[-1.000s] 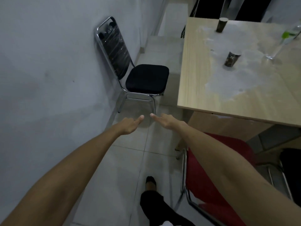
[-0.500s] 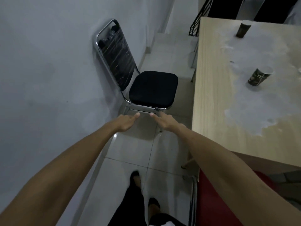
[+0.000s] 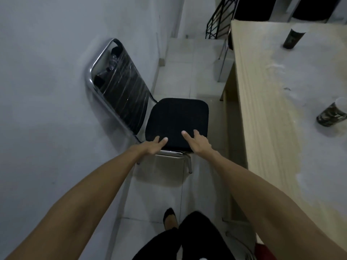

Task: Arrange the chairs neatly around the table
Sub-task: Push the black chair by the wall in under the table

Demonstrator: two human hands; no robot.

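Both hands point(image 3: 176, 145) have reached the black chair point(image 3: 176, 121) seat, fingers spread, between grey wall point(image 3: 47, 91) and wooden table point(image 3: 262, 109).

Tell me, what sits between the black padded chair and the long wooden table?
Nothing: the head view shows only bare pale floor tiles between the black padded chair and the long wooden table.

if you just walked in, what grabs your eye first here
Two bare arms stretch forward, the left hand and right hand open over the near edge of a black chair whose chrome-framed back leans at the grey wall. To the right runs a pale wooden table carrying two dark cups.
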